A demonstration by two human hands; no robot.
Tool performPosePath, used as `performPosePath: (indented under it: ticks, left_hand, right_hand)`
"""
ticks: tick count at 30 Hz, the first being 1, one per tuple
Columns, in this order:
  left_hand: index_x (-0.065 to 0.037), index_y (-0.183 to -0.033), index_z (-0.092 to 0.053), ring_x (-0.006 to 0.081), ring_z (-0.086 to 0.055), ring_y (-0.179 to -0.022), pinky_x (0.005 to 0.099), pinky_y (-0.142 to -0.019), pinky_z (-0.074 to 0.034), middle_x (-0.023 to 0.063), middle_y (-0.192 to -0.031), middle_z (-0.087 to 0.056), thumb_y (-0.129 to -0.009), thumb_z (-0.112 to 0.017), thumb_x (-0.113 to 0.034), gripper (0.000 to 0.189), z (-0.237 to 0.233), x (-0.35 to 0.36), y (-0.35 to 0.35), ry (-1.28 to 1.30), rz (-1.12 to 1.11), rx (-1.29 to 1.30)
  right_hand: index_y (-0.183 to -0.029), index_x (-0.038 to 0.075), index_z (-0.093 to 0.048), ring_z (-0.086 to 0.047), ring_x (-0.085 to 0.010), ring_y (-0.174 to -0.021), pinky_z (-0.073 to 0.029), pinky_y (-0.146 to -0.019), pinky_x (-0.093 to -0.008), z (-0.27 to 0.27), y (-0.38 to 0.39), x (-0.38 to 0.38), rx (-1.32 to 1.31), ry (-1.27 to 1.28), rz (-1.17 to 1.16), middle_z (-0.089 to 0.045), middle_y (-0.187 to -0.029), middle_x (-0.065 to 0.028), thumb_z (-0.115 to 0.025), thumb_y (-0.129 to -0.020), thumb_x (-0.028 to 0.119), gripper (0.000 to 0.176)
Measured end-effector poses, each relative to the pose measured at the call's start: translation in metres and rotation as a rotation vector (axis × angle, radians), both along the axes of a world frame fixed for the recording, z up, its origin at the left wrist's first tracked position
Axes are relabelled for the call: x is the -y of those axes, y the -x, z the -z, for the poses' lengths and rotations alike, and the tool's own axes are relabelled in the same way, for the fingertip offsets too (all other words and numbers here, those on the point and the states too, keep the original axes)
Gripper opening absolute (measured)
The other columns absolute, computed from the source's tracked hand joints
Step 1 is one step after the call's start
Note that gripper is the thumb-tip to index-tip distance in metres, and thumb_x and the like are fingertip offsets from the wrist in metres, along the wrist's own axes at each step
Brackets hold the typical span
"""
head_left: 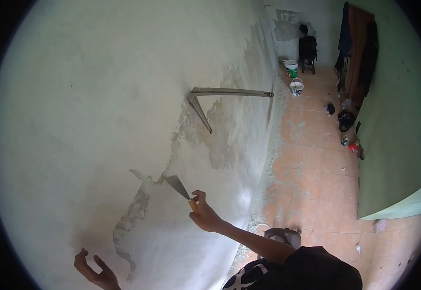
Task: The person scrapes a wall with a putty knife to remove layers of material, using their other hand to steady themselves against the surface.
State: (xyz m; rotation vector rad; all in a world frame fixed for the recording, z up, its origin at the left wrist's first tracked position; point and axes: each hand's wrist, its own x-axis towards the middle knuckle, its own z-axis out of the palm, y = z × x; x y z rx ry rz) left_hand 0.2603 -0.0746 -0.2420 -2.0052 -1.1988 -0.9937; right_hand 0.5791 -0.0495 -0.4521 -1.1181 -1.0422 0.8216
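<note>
Lowest in view, the left hand (93, 271) is empty, its fingers spread and curled loosely, close to the wall (99, 96), though whether it touches is hard to tell. Up and to its right, well apart from it, the right hand (204, 216) is closed around the orange handle of a scraper (179, 186). The blade points up-left, with its edge on the flaking patch (133, 212). Higher on the wall hangs a metal bracket (220, 93). Far down the tiled floor (316, 169) stand two buckets (296, 87) and a dark chair (307, 50).
</note>
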Motion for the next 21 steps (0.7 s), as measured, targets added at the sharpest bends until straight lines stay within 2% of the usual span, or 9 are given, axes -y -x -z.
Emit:
performPosePath:
  ticks: [2,4,5,6,7,10,16,18,21]
  left_hand:
    - [0.001,-0.127,-0.051,0.036,-0.052,-0.117,0.0472,-0.099,-0.04,0.0173,-0.121,-0.057,-0.095,-0.057,-0.018,0.038,0.0,0.002,0.013,-0.281,-0.109,-0.109]
    - [0.0,-0.13,-0.05,0.0358,-0.049,-0.122,0.0487,-0.102,-0.038,0.017,-0.127,-0.055,-0.096,-0.056,-0.023,0.042,0.011,-0.002,0.018,-0.325,-0.151,-0.143]
    - [-0.001,-0.133,-0.049,0.0356,-0.046,-0.128,0.0503,-0.104,-0.036,0.0166,-0.133,-0.052,-0.097,-0.055,-0.028,0.045,0.018,-0.005,0.018,-0.374,-0.194,-0.153]
    - [-0.003,-0.135,-0.048,0.0368,-0.034,-0.137,0.0542,-0.109,-0.03,0.0188,-0.141,-0.044,-0.095,-0.053,-0.039,0.055,0.025,-0.008,0.025,-0.345,-0.224,-0.172]
    - [-0.003,-0.135,-0.048,0.0368,-0.034,-0.137,0.0542,-0.109,-0.03,0.0188,-0.141,-0.044,-0.095,-0.053,-0.039,0.055,0.031,-0.013,0.026,-0.337,-0.226,-0.183]
    - [-0.01,-0.137,-0.046,0.035,-0.03,-0.14,0.0563,-0.111,-0.024,0.0154,-0.145,-0.039,-0.09,-0.057,-0.052,0.064,0.041,-0.029,0.027,-0.501,-0.319,-0.232]
    - [-0.011,-0.135,-0.046,0.0331,-0.031,-0.14,0.0549,-0.11,-0.025,0.0136,-0.145,-0.038,-0.089,-0.055,-0.055,0.064,0.047,-0.034,0.027,-0.528,-0.349,-0.21]
    - [-0.015,-0.134,-0.05,0.0306,-0.034,-0.139,0.054,-0.109,-0.026,0.0099,-0.145,-0.04,-0.087,-0.055,-0.06,0.064,0.047,-0.037,0.026,-0.555,-0.331,-0.163]
    - [-0.012,-0.132,-0.049,0.032,-0.033,-0.139,0.0546,-0.11,-0.026,0.0121,-0.143,-0.04,-0.089,-0.054,-0.057,0.062,0.049,-0.039,0.026,-0.558,-0.347,-0.171]
  right_hand:
    - [-0.136,0.006,-0.024,-0.054,-0.0229,-0.087,-0.045,-0.077,-0.037,-0.001,0.021,0.004,-0.042,-0.007,-0.042,-0.048,-0.103,-0.013,-0.06,-0.088,0.006,0.06]
    - [-0.131,0.006,-0.041,-0.055,-0.0208,-0.083,-0.045,-0.073,-0.0341,-0.003,0.036,0.009,-0.036,-0.132,0.17,-0.052,-0.1,-0.0114,-0.059,-0.09,0.006,0.045]
    - [-0.131,0.006,-0.041,-0.055,-0.0208,-0.083,-0.045,-0.073,-0.0341,-0.001,0.041,0.012,-0.039,-0.129,0.176,-0.052,-0.1,-0.0114,-0.059,-0.09,0.006,0.045]
    - [-0.126,0.005,-0.049,-0.056,-0.0204,-0.078,-0.045,-0.069,-0.0327,0.003,0.048,0.018,-0.02,-0.165,0.256,-0.054,-0.096,-0.0109,-0.059,-0.092,0.005,0.036]
    - [-0.121,0.005,-0.057,-0.056,-0.0201,-0.074,-0.046,-0.065,-0.0313,0.006,0.057,0.023,-0.005,-0.196,0.331,-0.056,-0.092,-0.0104,-0.058,-0.093,0.005,0.028]
    - [-0.12,0.007,-0.062,-0.058,-0.0211,-0.064,-0.048,-0.06,-0.032,0.006,0.061,0.025,0.05,-0.166,0.405,-0.058,-0.087,-0.0102,-0.056,-0.095,0.009,0.026]
    - [-0.126,0.011,-0.062,-0.053,-0.0221,-0.059,-0.045,-0.056,-0.0348,-0.025,0.052,-0.008,0.137,-0.158,0.44,-0.052,-0.071,-0.0089,-0.057,-0.093,0.007,0.033]
    - [-0.127,0.01,-0.062,-0.05,-0.0217,-0.057,-0.043,-0.055,-0.0343,-0.014,0.06,-0.004,0.182,-0.18,0.437,-0.049,-0.068,-0.0085,-0.057,-0.092,0.004,0.036]
    - [-0.127,0.01,-0.061,-0.049,-0.0222,-0.056,-0.043,-0.054,-0.0346,-0.006,0.081,0.013,0.191,-0.119,0.386,-0.048,-0.067,-0.0081,-0.057,-0.092,0.003,0.036]
